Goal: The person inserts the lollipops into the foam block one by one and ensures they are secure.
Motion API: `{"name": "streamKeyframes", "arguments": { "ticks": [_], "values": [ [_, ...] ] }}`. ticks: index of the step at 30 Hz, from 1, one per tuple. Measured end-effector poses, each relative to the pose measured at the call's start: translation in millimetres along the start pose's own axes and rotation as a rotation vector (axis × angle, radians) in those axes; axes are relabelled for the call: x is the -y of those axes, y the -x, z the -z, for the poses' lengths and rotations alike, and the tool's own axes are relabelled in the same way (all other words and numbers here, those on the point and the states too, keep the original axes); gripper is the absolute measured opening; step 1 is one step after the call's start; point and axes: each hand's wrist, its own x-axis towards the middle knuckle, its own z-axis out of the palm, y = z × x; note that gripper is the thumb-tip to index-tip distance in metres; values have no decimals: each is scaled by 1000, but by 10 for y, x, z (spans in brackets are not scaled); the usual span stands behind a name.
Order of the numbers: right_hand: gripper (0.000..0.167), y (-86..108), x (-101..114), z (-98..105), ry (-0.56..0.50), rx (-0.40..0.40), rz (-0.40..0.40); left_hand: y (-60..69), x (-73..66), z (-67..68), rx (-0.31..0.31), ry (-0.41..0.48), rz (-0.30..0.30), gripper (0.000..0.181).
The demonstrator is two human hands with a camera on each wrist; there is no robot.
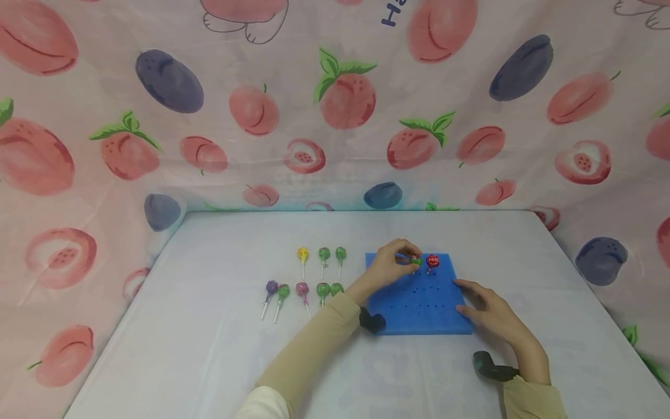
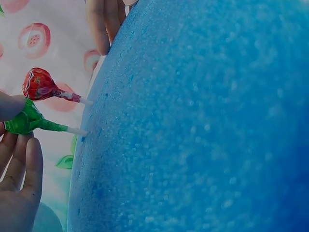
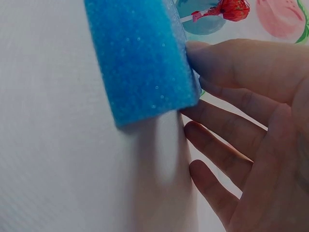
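Note:
My left hand [image 1: 388, 265] pinches the head of a green lollipop [image 2: 26, 121] between thumb and fingers. Its white stick meets the surface of a blue foam board [image 1: 419, 320] at one of the small holes; how deep it goes I cannot tell. Just beside it, a red lollipop [image 1: 432, 261] stands upright in the board. My right hand [image 1: 497, 311] touches the board's right edge with thumb and fingertips, its fingers mostly straight. In the right wrist view the thumb [image 3: 236, 63] lies against the foam's side.
Left of the board, two rows of loose lollipops lie on the white table [image 1: 173, 349]: a yellow one [image 1: 303, 255], a purple one [image 1: 271, 288], a pink one [image 1: 302, 289] and several green ones [image 1: 341, 254]. My left forearm partly covers the nearer row. A fruit-print cloth [image 1: 335, 174] hangs behind.

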Motion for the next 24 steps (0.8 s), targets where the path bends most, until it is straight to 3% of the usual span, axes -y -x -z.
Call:
{"name": "streamKeyframes", "arguments": {
  "ticks": [24],
  "values": [
    [65,0,4,-14,9,6,-7,45,9,-73,-12,-22,25,27]
  ]
}}
